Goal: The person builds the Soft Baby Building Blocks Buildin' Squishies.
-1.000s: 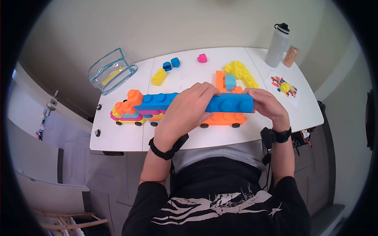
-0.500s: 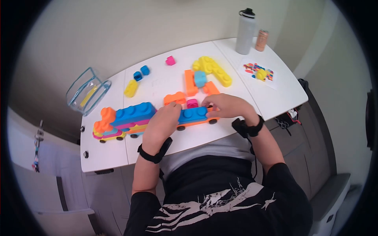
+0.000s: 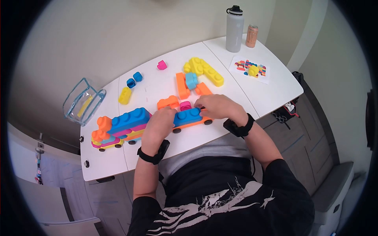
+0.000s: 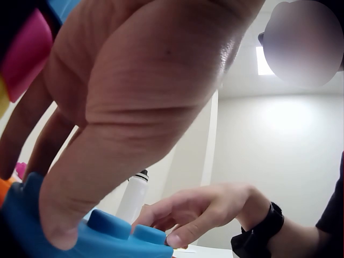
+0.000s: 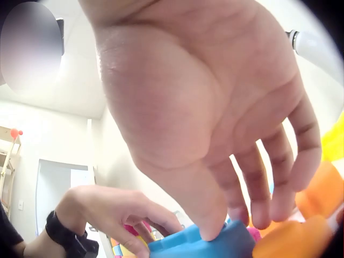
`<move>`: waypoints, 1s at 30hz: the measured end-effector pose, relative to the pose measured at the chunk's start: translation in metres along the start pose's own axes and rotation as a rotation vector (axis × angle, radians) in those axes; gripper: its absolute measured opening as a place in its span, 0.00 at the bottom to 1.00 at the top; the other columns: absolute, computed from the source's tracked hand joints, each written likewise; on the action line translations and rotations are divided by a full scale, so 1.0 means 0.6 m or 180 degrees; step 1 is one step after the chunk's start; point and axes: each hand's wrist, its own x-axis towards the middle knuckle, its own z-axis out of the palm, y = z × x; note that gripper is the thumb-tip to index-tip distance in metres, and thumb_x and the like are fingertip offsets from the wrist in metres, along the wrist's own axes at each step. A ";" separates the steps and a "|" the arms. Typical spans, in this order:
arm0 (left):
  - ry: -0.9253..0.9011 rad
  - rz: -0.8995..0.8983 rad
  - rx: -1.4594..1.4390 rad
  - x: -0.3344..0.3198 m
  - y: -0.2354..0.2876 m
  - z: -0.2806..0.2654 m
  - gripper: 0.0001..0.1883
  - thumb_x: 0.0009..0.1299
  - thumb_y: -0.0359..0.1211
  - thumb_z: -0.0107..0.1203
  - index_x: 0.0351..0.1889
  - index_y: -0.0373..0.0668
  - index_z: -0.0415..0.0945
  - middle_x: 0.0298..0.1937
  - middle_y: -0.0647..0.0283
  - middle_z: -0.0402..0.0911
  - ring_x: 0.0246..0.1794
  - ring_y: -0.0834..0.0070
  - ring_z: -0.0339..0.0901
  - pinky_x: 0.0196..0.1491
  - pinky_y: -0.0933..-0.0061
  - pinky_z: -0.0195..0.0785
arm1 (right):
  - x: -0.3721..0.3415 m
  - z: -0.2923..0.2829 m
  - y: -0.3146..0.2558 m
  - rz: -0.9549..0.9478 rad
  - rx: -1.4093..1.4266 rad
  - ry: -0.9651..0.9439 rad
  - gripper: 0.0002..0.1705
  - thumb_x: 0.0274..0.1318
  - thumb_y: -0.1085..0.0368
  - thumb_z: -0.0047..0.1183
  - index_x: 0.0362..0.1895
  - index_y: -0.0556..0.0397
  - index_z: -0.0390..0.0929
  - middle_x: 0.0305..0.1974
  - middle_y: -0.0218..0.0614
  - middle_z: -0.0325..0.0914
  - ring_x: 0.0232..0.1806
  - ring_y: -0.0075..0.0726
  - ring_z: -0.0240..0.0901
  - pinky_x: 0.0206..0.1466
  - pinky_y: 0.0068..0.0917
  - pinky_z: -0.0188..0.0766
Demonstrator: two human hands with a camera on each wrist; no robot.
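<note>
Left hand: we see our left hand (image 3: 158, 124) gripping the left end of the block, with the thumb on its near side and the fingers on the far side.
Right hand: our right hand (image 3: 218, 107) pinches the opposite end, in the same manner.
Blue block: the blue studded block (image 3: 187, 115) lies between our two hands – neither is nearer, each has its own end. Its long axis runs from hand to hand, along the base.
Orange wheeled base: the orange base (image 3: 193, 124) is directly under the block; if they are fully joined, we cannot tell.
Blue-topped stack: to our left, a long blue block (image 3: 130, 121) tops the wheeled stack.
Pink and orange blocks: just beyond our hands lie a pink block (image 3: 185, 105) and an orange block (image 3: 168, 102).
Turquoise and yellow blocks: farther off – a turquoise block (image 3: 191, 80), then a yellow block (image 3: 212, 74).
Bottle and can: farthest stand a grey bottle (image 3: 234, 33) and a can (image 3: 252, 37).
</note>
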 end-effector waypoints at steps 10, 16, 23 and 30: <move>0.0312 0.0115 0.0009 -0.036 0.033 -0.032 0.29 0.65 0.27 0.69 0.67 0.41 0.77 0.59 0.51 0.83 0.59 0.52 0.83 0.62 0.55 0.77 | -0.038 -0.134 0.330 0.1197 -0.0536 0.1720 0.27 0.55 0.70 0.67 0.61 0.51 0.82 0.59 0.44 0.83 0.63 0.50 0.79 0.67 0.40 0.75; 0.0191 0.0172 -0.0276 -0.065 0.027 -0.068 0.31 0.68 0.32 0.69 0.70 0.43 0.75 0.61 0.51 0.84 0.62 0.53 0.81 0.62 0.56 0.77 | -0.028 -0.130 0.411 0.1196 -0.1087 0.1260 0.34 0.44 0.83 0.60 0.59 0.49 0.83 0.61 0.45 0.82 0.65 0.55 0.77 0.69 0.42 0.75; 0.0313 0.0252 -0.0409 -0.053 0.015 -0.053 0.31 0.68 0.34 0.70 0.70 0.43 0.75 0.60 0.51 0.85 0.61 0.52 0.82 0.62 0.55 0.77 | -0.032 -0.134 0.420 0.1477 -0.1259 0.1445 0.31 0.46 0.81 0.65 0.57 0.46 0.84 0.60 0.45 0.81 0.61 0.56 0.80 0.64 0.40 0.79; 0.0168 0.0206 -0.0311 -0.038 0.030 -0.049 0.30 0.68 0.33 0.69 0.70 0.44 0.75 0.59 0.52 0.85 0.60 0.53 0.82 0.61 0.55 0.78 | -0.069 -0.086 0.212 0.0464 0.0896 0.1645 0.20 0.57 0.73 0.71 0.53 0.51 0.82 0.54 0.37 0.84 0.59 0.35 0.83 0.60 0.38 0.85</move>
